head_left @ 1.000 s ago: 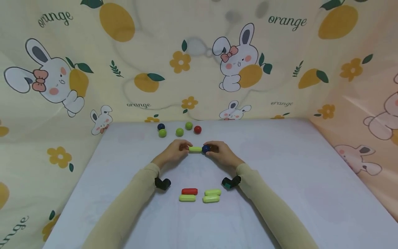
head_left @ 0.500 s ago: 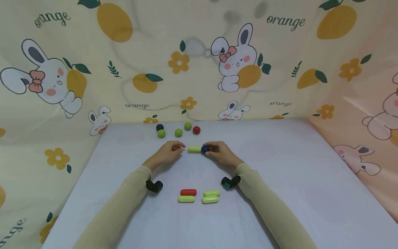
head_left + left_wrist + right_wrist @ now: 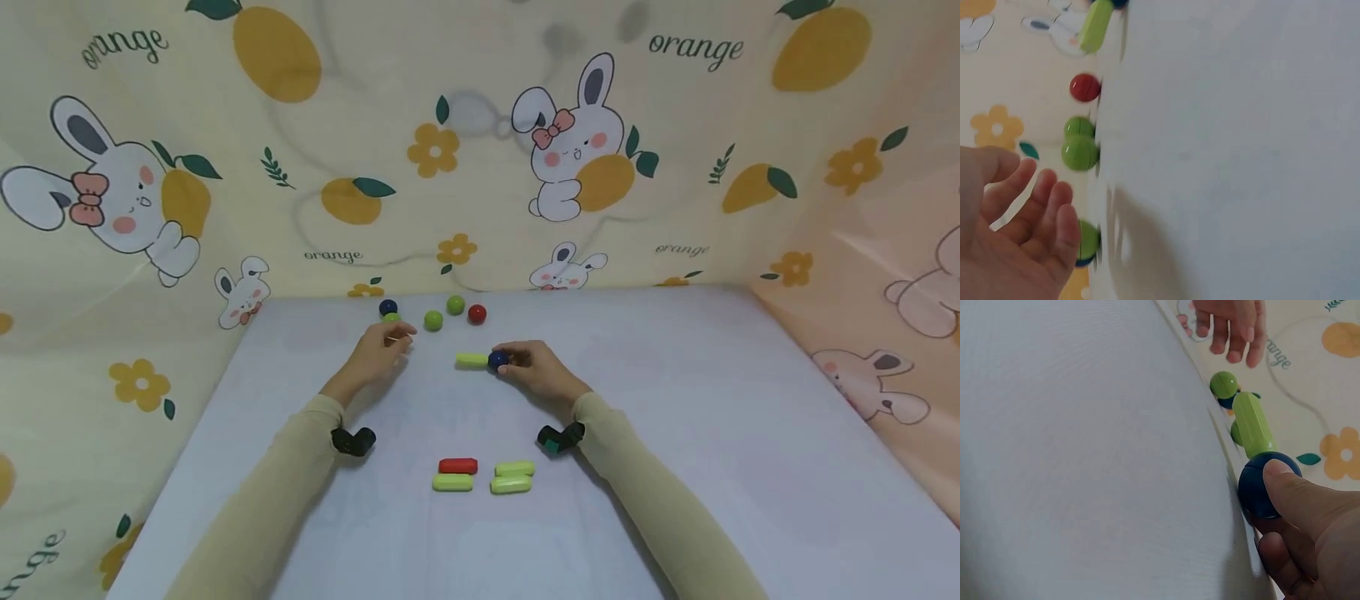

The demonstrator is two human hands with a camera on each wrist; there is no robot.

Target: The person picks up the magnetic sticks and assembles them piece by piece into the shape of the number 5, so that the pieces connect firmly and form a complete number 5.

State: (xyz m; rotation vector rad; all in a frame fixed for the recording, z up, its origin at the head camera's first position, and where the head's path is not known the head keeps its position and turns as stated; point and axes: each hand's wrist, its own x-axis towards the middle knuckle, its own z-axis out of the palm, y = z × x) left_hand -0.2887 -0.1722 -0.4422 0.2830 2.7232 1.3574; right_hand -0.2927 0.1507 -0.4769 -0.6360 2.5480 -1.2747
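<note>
My right hand [image 3: 534, 367] pinches a dark blue ball [image 3: 1260, 487] between thumb and fingers. A light green ribbed rod [image 3: 1252, 422] is joined to the ball and points left, its far end free. My left hand [image 3: 375, 354] holds nothing, its fingers loosely bent and apart. In the head view it overlaps the near side of a green ball [image 3: 392, 317], with another dark blue ball [image 3: 387, 307] just behind. To the right of that hand lie two more green balls [image 3: 433, 320] and a red ball [image 3: 477, 314].
Nearer the body lie a red rod [image 3: 457, 466] and several light green rods [image 3: 453, 483] in two side-by-side groups. A patterned cloth [image 3: 480, 150] with rabbits and oranges rises behind the white table [image 3: 675, 375]. Black wrist cameras [image 3: 354, 442] sit on both sleeves.
My left hand has let go of the green rod's free end and moved left and back toward the balls. The right hand still holds the blue ball in nearly the same place.
</note>
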